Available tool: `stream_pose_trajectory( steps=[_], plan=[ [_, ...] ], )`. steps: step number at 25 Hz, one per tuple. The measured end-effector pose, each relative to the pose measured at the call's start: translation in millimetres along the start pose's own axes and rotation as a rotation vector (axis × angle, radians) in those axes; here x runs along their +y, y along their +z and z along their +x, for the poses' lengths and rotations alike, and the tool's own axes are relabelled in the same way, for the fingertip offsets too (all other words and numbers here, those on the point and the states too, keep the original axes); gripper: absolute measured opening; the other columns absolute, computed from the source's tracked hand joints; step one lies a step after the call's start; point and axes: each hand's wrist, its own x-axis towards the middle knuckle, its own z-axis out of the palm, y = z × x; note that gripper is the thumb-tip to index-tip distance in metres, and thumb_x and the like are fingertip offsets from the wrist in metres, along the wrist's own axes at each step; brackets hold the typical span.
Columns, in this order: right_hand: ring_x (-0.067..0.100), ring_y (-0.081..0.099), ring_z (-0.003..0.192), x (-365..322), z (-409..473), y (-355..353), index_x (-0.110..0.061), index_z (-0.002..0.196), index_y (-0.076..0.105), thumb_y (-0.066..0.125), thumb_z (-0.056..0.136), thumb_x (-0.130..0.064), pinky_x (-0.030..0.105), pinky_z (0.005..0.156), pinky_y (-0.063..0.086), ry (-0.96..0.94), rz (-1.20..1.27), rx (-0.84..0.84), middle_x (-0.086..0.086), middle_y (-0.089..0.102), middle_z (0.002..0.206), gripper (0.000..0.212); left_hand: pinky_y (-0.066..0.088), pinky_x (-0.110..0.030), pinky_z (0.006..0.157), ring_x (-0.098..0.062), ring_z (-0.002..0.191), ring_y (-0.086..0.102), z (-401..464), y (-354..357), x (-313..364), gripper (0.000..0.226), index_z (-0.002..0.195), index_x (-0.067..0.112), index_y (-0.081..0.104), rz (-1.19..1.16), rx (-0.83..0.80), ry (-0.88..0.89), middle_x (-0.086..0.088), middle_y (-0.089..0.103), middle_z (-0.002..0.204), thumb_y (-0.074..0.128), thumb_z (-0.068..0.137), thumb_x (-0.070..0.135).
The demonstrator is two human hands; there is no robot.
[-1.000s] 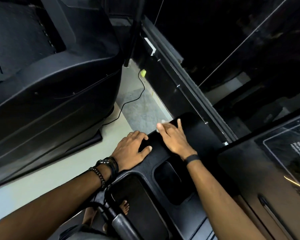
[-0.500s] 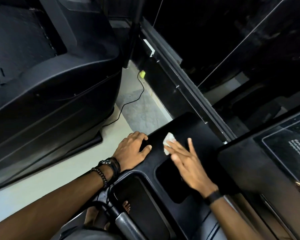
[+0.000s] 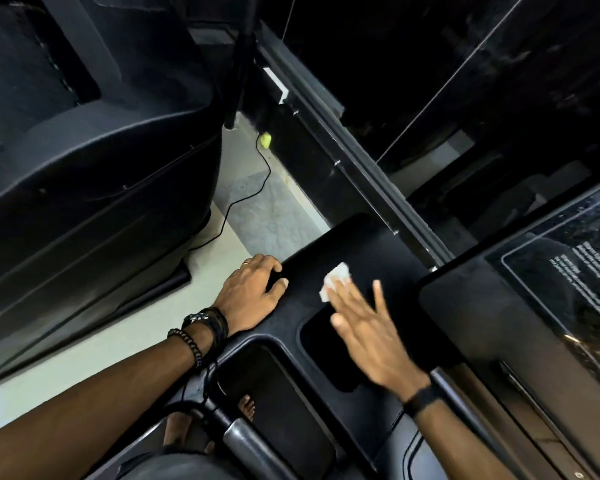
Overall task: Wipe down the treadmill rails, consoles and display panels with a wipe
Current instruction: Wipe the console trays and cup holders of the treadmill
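Observation:
A small white wipe (image 3: 335, 280) lies on the black treadmill console (image 3: 368, 244), at its upper left part above a recessed cup pocket (image 3: 326, 355). My right hand (image 3: 371, 327) presses the wipe with straight, spread fingers. My left hand (image 3: 248, 297) rests on the console's left edge, fingers bent over the rim and thumb lying on top. The glossy display panel (image 3: 568, 289) sits to the right, carrying white printed text.
A second black treadmill (image 3: 84, 168) fills the left. Pale floor (image 3: 250, 202) with a thin black cable and a green tag runs between the machines. A dark glass wall frame (image 3: 361, 157) crosses diagonally behind the console. A grey handlebar (image 3: 243, 441) and bare feet show below.
My right hand slid back from the console's far left edge toward the cup pocket, and the wipe came into view under its fingertips. My left hand has stayed in place.

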Motion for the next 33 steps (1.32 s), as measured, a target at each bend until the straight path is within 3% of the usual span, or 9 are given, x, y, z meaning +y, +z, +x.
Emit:
stream_pose_trajectory(
  steps=[4,9,12,15,20,23,26,30,33],
  plan=[
    [0.008,-0.016,0.151,-20.1,57.9,1.8,-0.016,0.161,0.013,-0.007,0.093,-0.066,0.036,0.119,-0.025,0.197,0.029,-0.041,-0.003,0.005,0.168,0.086,0.041,-0.036,0.099,-0.018,0.119,0.051,0.2,-0.9,2.0,0.018,0.116,0.025,0.053,-0.017,-0.004,-0.001,0.007,0.056,0.122,0.047,0.101,0.031],
    [0.009,-0.007,0.154,-31.3,13.0,6.5,-0.018,0.16,0.019,-0.001,0.102,-0.061,0.045,0.124,-0.012,-0.155,-0.035,-0.017,-0.005,0.008,0.168,0.075,0.04,-0.037,0.106,-0.019,0.126,0.049,-21.3,-9.6,-4.5,0.055,0.134,0.025,0.05,0.059,-0.075,0.027,0.005,0.054,0.134,0.029,0.092,0.053],
    [0.005,-0.007,0.154,3.2,19.5,-5.2,-0.022,0.159,0.027,-0.006,0.098,-0.065,0.045,0.121,-0.02,0.049,0.008,0.022,-0.009,0.018,0.166,0.081,0.039,-0.034,0.107,-0.014,0.129,0.047,-40.2,-17.9,-19.2,0.069,0.14,0.026,0.047,0.066,-0.099,0.013,0.008,0.052,0.138,0.023,0.088,0.065],
    [0.011,0.007,0.155,-35.4,63.4,-5.3,-0.013,0.152,0.041,0.004,0.094,-0.065,0.032,0.118,-0.025,0.169,0.133,0.002,0.001,0.034,0.162,0.086,0.041,-0.035,0.106,-0.013,0.128,0.048,-46.3,-21.3,-27.3,0.07,0.138,0.028,0.048,0.053,-0.1,-0.008,0.01,0.053,0.136,0.024,0.087,0.07],
    [0.007,0.019,0.152,-56.2,6.4,1.1,-0.014,0.149,0.047,0.011,0.105,-0.058,0.038,0.126,-0.006,-0.17,0.147,-0.008,-0.002,0.037,0.16,0.072,0.041,-0.034,0.106,-0.01,0.129,0.048,-63.9,-29.5,-39.1,0.071,0.138,0.031,0.048,0.046,-0.105,-0.031,0.014,0.053,0.136,0.022,0.087,0.074],
    [0.007,0.021,0.151,-21.2,13.9,-5.7,-0.011,0.148,0.045,0.01,0.103,-0.061,0.03,0.124,-0.01,0.039,0.176,0.051,0.003,0.039,0.159,0.076,0.042,-0.034,0.105,-0.009,0.126,0.051,-72.4,-33.1,-46.8,0.071,0.134,0.029,0.052,0.029,-0.083,-0.066,0.014,0.055,0.133,0.026,0.086,0.074],
    [0.019,0.019,0.151,-51.7,53.6,2.3,-0.005,0.148,0.036,0.022,0.098,-0.06,0.026,0.125,0.001,0.174,0.269,0.043,0.009,0.035,0.158,0.076,0.044,-0.034,0.101,-0.008,0.121,0.054,-66.9,-34.6,-42.8,0.066,0.129,0.031,0.053,0.016,-0.093,-0.089,0.016,0.056,0.127,0.028,0.084,0.073],
    [0.01,0.014,0.154,-67.3,12.5,3.9,-0.013,0.153,0.039,0.022,0.104,-0.058,0.023,0.124,0.003,-0.181,0.19,-0.051,0.0,0.027,0.164,0.068,0.043,-0.033,0.102,-0.007,0.123,0.053,-77.6,-38.7,-46.9,0.067,0.131,0.034,0.051,0.016,-0.11,-0.103,0.017,0.056,0.131,0.026,0.086,0.075],
    [0.005,0.013,0.153,-26.2,4.8,-1.6,-0.017,0.157,0.032,0.017,0.107,-0.053,0.03,0.126,0.007,-0.169,0.199,-0.026,-0.004,0.023,0.164,0.063,0.043,-0.029,0.099,-0.007,0.122,0.053,-84.4,-40.4,-49.8,0.067,0.131,0.031,0.053,0.029,-0.082,-0.119,0.015,0.057,0.131,0.028,0.087,0.073]
  ],
)
